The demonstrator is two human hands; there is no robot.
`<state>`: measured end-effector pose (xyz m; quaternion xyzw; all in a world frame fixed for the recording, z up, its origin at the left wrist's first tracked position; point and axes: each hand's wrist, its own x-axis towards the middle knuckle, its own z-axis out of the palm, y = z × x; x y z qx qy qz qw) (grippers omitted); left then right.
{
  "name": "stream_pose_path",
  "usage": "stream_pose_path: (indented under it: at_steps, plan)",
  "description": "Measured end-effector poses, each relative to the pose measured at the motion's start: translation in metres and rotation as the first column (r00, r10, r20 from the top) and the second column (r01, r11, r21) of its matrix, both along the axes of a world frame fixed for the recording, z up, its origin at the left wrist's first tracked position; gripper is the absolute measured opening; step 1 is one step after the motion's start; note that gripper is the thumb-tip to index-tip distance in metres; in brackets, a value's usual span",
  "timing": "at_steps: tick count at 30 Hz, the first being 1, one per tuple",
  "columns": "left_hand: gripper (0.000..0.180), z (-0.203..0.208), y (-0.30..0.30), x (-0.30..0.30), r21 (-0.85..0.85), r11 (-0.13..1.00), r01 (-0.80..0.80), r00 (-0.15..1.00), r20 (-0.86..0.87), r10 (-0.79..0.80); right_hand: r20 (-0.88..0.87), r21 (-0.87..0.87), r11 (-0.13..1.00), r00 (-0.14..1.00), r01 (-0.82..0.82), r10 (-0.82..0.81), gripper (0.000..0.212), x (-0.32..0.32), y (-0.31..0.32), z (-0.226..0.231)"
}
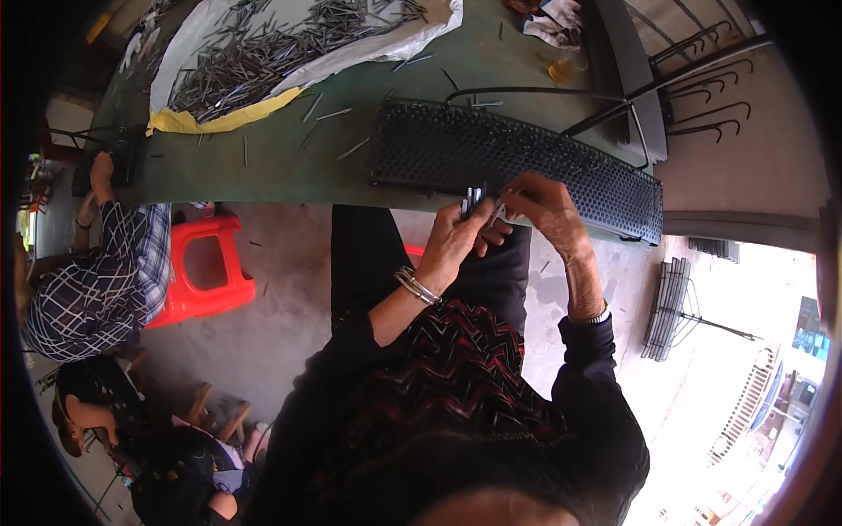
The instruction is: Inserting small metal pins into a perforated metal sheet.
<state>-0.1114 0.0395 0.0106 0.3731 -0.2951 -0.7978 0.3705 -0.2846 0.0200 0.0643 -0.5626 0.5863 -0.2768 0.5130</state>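
Observation:
My left hand [453,247] is closed round several short metal rods [474,198], their bright ends sticking up past the fingers. Close beside it, my right hand [551,213] pinches one thin rod [496,213] at the fingertips; part of it is hidden by the fingers. Both hands are above my lap, at the near edge of a long black perforated rack [517,156]. Small pieces fill many holes along the rack's far side. A wire handle [544,91] arches over it.
The green table [289,167] carries a white and yellow sack [254,112] heaped with dark rods [263,66]; loose rods lie around it. A glove [557,22] lies at the far right. A red stool [206,267] and other people [96,280] are at left. Hooks [715,88] hang at right.

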Motion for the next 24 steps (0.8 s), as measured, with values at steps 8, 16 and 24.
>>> stream_pose_path:
  at_steps: [8,16,24]
  plan:
    - [0.036,-0.004,-0.002,0.002,0.018,1.0,-0.014,1.0,0.014,0.014,-0.207,-0.609,0.763,0.885,0.217,-0.417,0.005,0.014,-0.022,-0.001]
    - [0.034,-0.016,0.002,-0.007,0.191,0.976,-0.106,0.986,-0.107,0.128,-0.301,-0.691,0.712,0.846,0.124,-0.44,0.007,0.013,-0.037,-0.026]
    - [0.029,-0.014,0.004,-0.004,0.159,0.982,-0.1,0.991,-0.07,0.112,-0.364,-0.602,0.797,0.873,0.046,-0.325,0.007,0.01,-0.044,-0.029]
